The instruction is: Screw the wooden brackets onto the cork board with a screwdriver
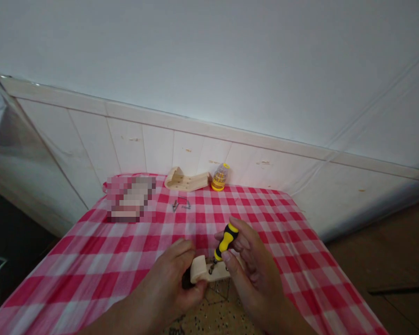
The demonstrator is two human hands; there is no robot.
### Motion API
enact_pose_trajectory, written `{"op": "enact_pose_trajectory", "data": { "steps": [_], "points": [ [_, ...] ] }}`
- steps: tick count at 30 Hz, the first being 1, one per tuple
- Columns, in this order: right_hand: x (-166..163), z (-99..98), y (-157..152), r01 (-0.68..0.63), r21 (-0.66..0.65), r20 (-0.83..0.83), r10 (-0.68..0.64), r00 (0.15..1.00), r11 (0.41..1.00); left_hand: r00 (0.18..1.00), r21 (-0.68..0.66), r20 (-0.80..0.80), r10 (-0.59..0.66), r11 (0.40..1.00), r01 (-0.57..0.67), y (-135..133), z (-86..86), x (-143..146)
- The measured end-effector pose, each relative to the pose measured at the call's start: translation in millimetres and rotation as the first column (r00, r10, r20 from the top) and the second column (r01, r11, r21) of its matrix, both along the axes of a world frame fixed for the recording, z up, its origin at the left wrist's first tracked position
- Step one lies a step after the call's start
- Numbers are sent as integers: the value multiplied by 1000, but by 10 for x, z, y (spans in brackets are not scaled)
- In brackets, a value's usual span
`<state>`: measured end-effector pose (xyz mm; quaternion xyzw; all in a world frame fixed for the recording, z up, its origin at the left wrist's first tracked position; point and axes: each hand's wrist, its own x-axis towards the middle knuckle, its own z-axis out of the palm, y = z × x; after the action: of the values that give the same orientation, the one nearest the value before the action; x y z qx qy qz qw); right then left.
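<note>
My left hand (176, 279) is closed around the left end of a small pale wooden piece (204, 270) held just above the near edge of the table. My right hand (251, 265) grips a yellow and black screwdriver (225, 241), its tip pointing down onto a screw in the wooden piece. The fingers of the right hand wrap the handle.
The table carries a red and white checked cloth (125, 260). At its far edge lie a curved wooden part (186, 180), a yellow bit holder (219, 177), some loose screws (180, 204) and a blurred-out object (131, 197). A panelled wall (143, 144) stands behind.
</note>
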<state>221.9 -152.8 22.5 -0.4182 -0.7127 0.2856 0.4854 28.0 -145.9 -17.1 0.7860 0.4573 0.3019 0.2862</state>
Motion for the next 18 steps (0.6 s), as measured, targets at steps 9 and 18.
{"op": "enact_pose_trajectory", "data": {
  "steps": [9, 18],
  "points": [
    [58, -107, -77, 65, -49, 40, -63, 997, 997, 999, 14, 30, 17, 1000, -17, -23, -75, -5],
    [44, -131, -60, 52, -19, 57, -51, 997, 998, 1000, -12, 17, 13, 1000, -12, -33, -48, -4]
  ]
}}
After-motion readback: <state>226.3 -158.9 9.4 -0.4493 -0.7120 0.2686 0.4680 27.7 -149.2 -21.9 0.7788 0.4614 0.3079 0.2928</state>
